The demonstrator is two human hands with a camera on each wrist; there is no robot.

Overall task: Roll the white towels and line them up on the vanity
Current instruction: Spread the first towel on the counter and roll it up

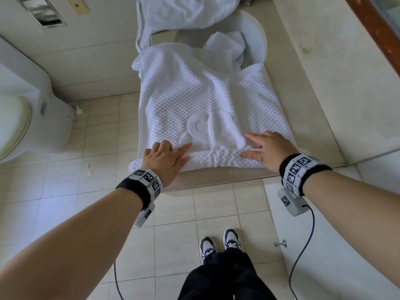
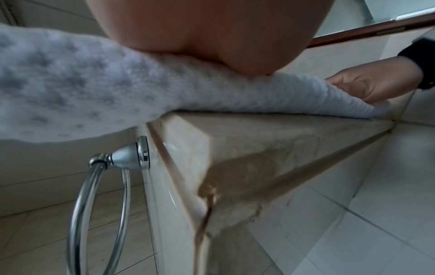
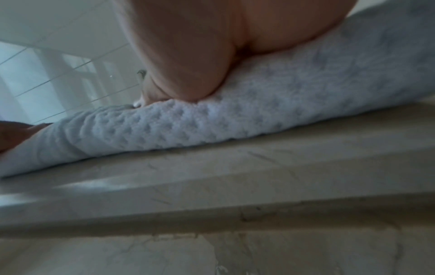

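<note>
A white waffle towel (image 1: 194, 94) lies spread on the beige vanity (image 1: 216, 177), its far end bunched at the sink. The near edge is turned into a low roll (image 1: 216, 160) along the counter's front. My left hand (image 1: 166, 156) presses on the roll's left end with fingers stretched forward. On the right end rests my right hand (image 1: 266, 148), fingers extended and thumb on the roll. In the left wrist view my palm (image 2: 212, 33) sits on the roll (image 2: 117, 89); in the right wrist view my palm (image 3: 212, 46) presses the roll (image 3: 212, 126).
A second white towel (image 1: 186, 11) lies heaped at the counter's far end, hanging over the left side. The sink rim (image 1: 260, 40) shows beyond. A toilet (image 1: 13, 122) stands at left. A chrome towel ring (image 2: 98, 195) hangs on the vanity's side. A cabinet knob (image 1: 280, 243) is below right.
</note>
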